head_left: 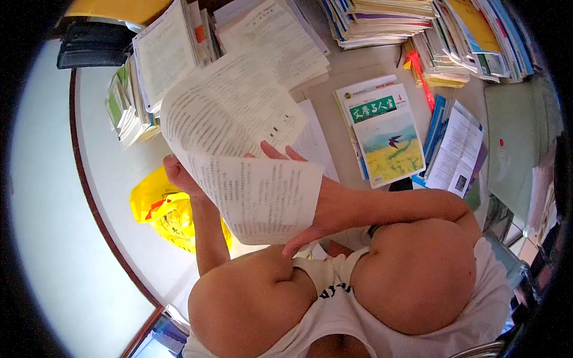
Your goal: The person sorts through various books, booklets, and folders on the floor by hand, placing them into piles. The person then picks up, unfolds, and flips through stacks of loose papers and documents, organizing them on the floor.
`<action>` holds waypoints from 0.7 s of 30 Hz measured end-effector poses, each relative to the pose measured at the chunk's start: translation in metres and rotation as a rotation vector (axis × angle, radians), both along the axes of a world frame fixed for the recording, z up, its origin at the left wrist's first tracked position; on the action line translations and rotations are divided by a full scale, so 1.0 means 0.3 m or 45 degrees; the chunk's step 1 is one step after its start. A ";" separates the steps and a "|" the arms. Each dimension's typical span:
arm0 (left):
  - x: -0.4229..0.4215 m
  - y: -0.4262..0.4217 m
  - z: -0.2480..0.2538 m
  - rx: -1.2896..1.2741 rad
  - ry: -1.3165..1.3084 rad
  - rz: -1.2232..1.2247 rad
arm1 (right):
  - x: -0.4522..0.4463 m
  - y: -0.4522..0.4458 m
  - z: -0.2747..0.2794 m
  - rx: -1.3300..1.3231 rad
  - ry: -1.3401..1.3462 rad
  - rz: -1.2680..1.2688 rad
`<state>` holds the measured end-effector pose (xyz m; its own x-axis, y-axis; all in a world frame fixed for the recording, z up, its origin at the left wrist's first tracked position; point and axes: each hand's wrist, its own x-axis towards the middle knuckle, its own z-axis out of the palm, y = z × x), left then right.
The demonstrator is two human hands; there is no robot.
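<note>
A large printed paper sheet (239, 113), dense with text, is held up above my knees, its lower part folded toward me. My left hand (182, 176) is closed at the sheet's left edge, partly behind it. My right hand (325, 206) is at the right side of the folded part (256, 200). Its thumb lies along the lower edge, and some fingertips show above the fold; the palm is largely covered by paper. Below my left hand, on the floor, is a yellow plastic bag (164, 206) with red and black markings.
Stacked papers (271, 36) and upright booklets (128, 107) stand beyond the sheet. A magazine with a bird on its cover (388, 140) lies to the right, near blue booklets and a printed leaflet (455, 149). Tall stacks of books (382, 24) line the back.
</note>
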<state>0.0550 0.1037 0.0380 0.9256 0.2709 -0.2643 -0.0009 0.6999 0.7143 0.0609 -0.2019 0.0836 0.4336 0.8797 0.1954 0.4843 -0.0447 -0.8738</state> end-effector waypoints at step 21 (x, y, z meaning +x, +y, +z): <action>0.016 0.041 -0.030 -0.252 -0.161 -0.284 | -0.024 0.000 -0.103 -0.040 -0.407 -0.436</action>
<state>0.0599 0.1161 0.0291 0.9852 0.0124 -0.1711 0.0883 0.8181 0.5682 0.0538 -0.2020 0.0526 0.6225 0.7042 0.3416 0.6815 -0.2731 -0.6789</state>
